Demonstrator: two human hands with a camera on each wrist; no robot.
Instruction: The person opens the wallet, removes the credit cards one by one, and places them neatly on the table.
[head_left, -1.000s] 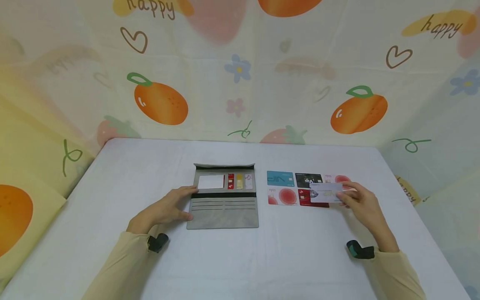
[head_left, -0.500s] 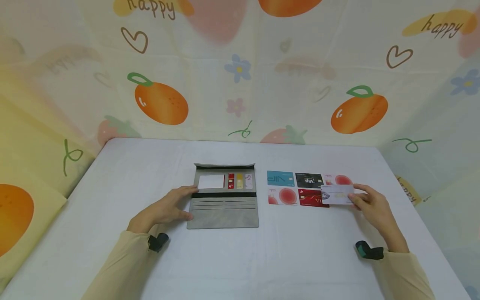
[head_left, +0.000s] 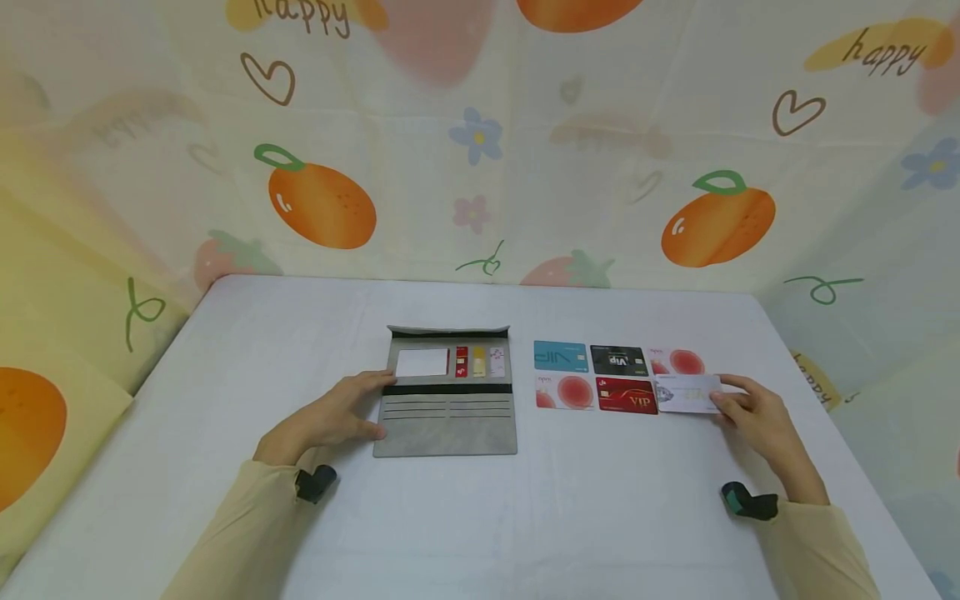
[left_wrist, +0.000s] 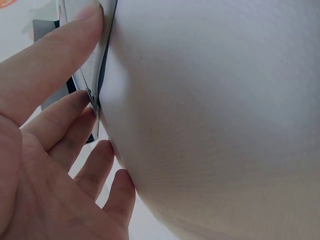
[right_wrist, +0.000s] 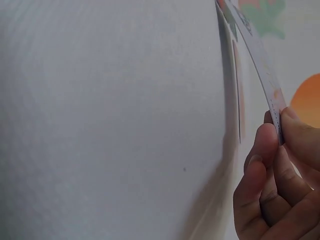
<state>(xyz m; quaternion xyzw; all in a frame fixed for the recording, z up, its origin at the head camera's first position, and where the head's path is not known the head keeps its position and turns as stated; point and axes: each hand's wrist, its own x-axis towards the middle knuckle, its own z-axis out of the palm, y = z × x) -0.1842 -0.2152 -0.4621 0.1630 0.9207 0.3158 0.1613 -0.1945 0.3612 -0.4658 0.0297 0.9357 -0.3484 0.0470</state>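
Note:
My right hand [head_left: 763, 425] pinches the right end of a pale lilac card [head_left: 684, 393] between thumb and fingers. This card hangs over the right end of the front row of cards, beside a red VIP card [head_left: 626, 395]. In the right wrist view the pale card [right_wrist: 260, 65] is tilted up off the white surface. A grey wallet [head_left: 450, 440] lies unfolded, with several cards in its upper slots and bare slots in its lower half. My left hand [head_left: 326, 421] rests at its left edge, the thumb on the lower half and the extended fingers along the side.
Between wallet and right hand lie a teal card [head_left: 560, 356], a black Vip card [head_left: 618, 361] and two pinkish cards with red circles, one behind [head_left: 684, 362] and one in front [head_left: 564, 391]. A printed cloth [head_left: 480, 200] hangs behind the white table [head_left: 300, 317].
My right hand has moved right and slightly toward me with the pale card, uncovering the black and red cards. My left hand and the wallet stay in place.

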